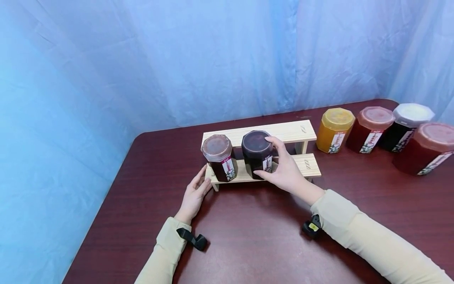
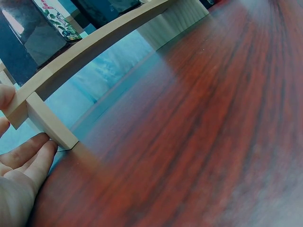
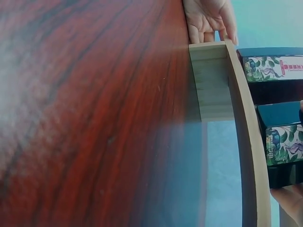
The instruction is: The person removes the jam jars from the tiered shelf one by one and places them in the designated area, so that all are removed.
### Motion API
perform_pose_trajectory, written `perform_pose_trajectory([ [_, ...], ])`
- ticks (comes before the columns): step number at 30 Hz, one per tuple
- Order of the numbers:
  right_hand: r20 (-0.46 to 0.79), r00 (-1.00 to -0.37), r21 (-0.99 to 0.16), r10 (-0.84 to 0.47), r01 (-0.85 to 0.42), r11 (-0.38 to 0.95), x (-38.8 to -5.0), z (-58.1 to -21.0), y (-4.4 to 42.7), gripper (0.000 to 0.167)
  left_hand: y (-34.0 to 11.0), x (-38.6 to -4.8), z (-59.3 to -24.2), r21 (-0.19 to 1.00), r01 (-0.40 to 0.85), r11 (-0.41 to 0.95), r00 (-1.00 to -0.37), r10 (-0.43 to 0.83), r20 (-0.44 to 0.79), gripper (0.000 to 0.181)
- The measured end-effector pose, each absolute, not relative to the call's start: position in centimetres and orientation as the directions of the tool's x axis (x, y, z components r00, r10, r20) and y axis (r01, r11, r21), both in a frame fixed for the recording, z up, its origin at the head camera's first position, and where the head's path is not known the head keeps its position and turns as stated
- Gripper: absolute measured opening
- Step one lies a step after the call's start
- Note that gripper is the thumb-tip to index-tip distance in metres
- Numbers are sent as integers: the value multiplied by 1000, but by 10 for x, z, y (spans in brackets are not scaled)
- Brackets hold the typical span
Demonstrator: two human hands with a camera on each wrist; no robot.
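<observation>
A two-step light wooden rack [image 1: 307,165] stands on the dark red table. On its lower step, at the left end, is a dark jar with a brownish lid [image 1: 216,148]. Just right of it, a dark jar with a dark lid [image 1: 256,146] stands on the same step, and my right hand [image 1: 289,173] grips it, thumb at the front and fingers near the lid. My left hand [image 1: 191,197] touches the rack's left end, its fingers against the end support [image 2: 52,120] in the left wrist view. The right wrist view shows both jars' labels above the step's edge [image 3: 248,127].
At the right of the table stand a yellow jar [image 1: 337,130], a red jar [image 1: 370,130], a black jar with a white lid [image 1: 413,114] and another red jar [image 1: 425,154]. A blue curtain [image 1: 213,59] hangs behind the table.
</observation>
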State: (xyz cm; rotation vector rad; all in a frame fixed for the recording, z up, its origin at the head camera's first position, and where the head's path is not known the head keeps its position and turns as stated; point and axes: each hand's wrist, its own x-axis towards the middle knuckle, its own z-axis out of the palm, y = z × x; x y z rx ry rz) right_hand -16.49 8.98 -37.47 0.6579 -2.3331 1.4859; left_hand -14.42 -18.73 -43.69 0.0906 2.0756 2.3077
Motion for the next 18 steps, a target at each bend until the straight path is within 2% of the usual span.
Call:
perform_pose_trajectory([
  [18,501,-845,-779,-188,-535,326,-153,-380,98,90,-187,-144,-438,992,20,-125,-998,59,28,52],
])
